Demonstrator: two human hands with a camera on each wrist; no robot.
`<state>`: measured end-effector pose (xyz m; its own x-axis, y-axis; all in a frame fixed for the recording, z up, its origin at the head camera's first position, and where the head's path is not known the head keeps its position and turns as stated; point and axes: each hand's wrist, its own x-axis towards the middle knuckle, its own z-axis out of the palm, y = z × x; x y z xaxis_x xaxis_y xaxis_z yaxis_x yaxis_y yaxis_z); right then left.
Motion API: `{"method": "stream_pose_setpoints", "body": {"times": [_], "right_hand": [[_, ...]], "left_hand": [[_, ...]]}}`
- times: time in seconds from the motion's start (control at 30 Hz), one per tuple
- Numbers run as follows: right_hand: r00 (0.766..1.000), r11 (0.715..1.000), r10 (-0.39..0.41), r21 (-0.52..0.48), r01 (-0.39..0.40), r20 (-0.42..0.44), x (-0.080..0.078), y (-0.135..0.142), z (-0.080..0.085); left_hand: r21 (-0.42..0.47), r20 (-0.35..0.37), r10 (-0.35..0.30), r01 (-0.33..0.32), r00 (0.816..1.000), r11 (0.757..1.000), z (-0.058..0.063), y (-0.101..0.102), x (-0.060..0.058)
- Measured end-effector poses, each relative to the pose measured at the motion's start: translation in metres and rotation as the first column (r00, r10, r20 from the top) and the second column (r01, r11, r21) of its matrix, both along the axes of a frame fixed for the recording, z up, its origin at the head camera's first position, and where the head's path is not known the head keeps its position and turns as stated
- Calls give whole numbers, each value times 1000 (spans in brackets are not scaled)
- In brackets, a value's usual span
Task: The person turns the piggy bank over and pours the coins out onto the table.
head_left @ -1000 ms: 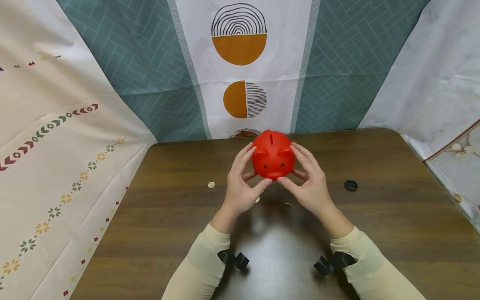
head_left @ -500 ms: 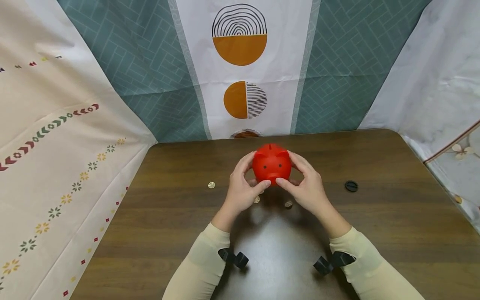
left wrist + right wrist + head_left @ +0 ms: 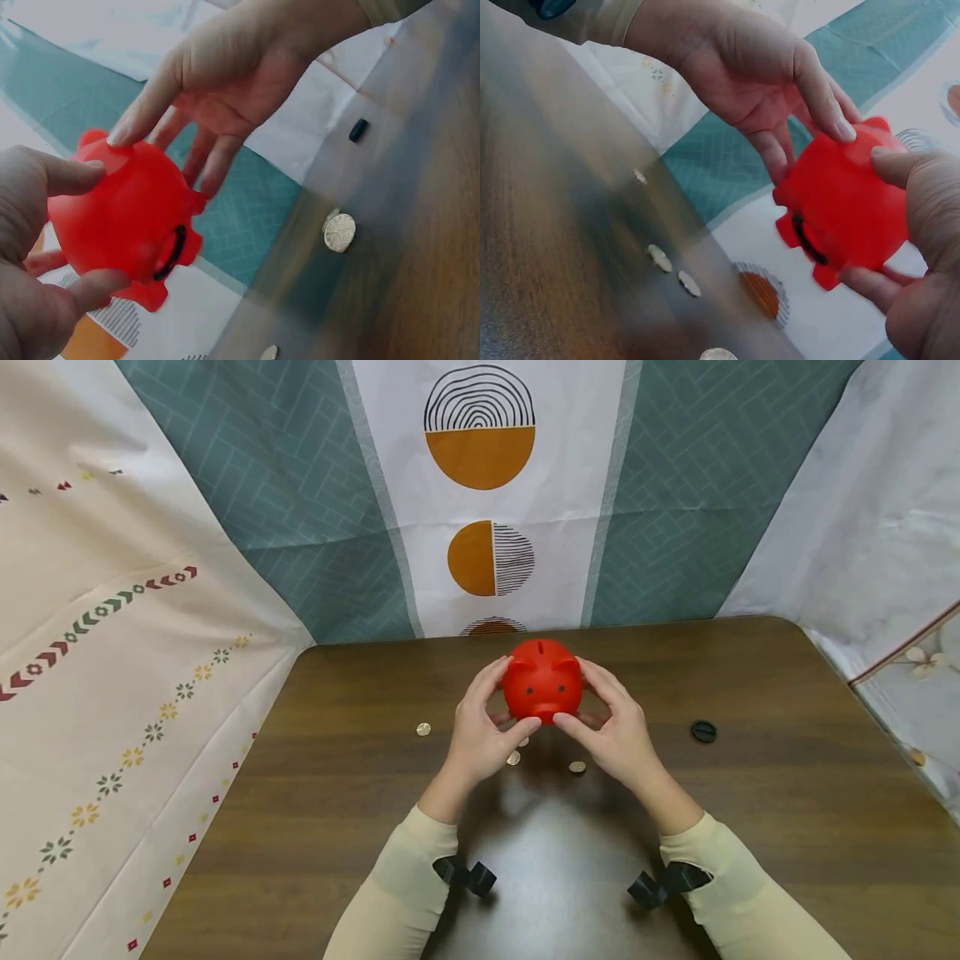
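Observation:
A red piggy bank (image 3: pixel 543 683) is held up over the table between both hands, its snout toward me and its coin slot on top. My left hand (image 3: pixel 483 735) grips one side, thumb at the snout and fingers around the flank. The right hand (image 3: pixel 621 731) mirrors it on the other side. In the left wrist view, a round dark-rimmed opening (image 3: pixel 171 253) shows in the bank's belly between its stubby feet. Beneath the hands lie gold-coloured coins, one coin (image 3: pixel 513 758) near the left thumb and another coin (image 3: pixel 577 767) below the right hand.
A further coin (image 3: pixel 423 729) lies left of the left hand. To the right sits a round black plug (image 3: pixel 703 732) on the brown wooden table (image 3: pixel 750 860). A patterned cloth (image 3: pixel 652 543) hangs along the table's back edge.
Both hands lowered the piggy bank, then raised it slightly. The coin below the right hand went from edge-on to lying flat.

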<state>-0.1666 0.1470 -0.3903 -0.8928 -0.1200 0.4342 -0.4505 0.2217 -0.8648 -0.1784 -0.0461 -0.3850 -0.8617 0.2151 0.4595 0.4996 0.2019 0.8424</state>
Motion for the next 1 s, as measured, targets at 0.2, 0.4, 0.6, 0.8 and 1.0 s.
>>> {"method": "stream_pose_setpoints", "body": {"times": [0.2, 0.4, 0.6, 0.8, 1.0], "right_hand": [[997, 1000, 13, -2, -13, 70, 1, 0, -2], [958, 998, -54, -36, 45, -283, -9, 7, -13], [1000, 1000, -7, 4, 7, -25, -20, 9, -35], [997, 1000, 6, 16, -7, 72, -15, 6, -31], [991, 1000, -20, -2, 20, -135, -3, 1, -8]], "left_hand": [[-1, 83, 2, -2, 997, 1000, 4, 2, 5], [106, -192, -24, 45, 981, 993, -9, 3, -5], [62, 72, -8, 3, 997, 998, -27, 1, -13], [54, 158, -10, 1, 987, 999, -30, 1, -13], [104, -58, -26, 32, 998, 994, -8, 4, 0]]}}
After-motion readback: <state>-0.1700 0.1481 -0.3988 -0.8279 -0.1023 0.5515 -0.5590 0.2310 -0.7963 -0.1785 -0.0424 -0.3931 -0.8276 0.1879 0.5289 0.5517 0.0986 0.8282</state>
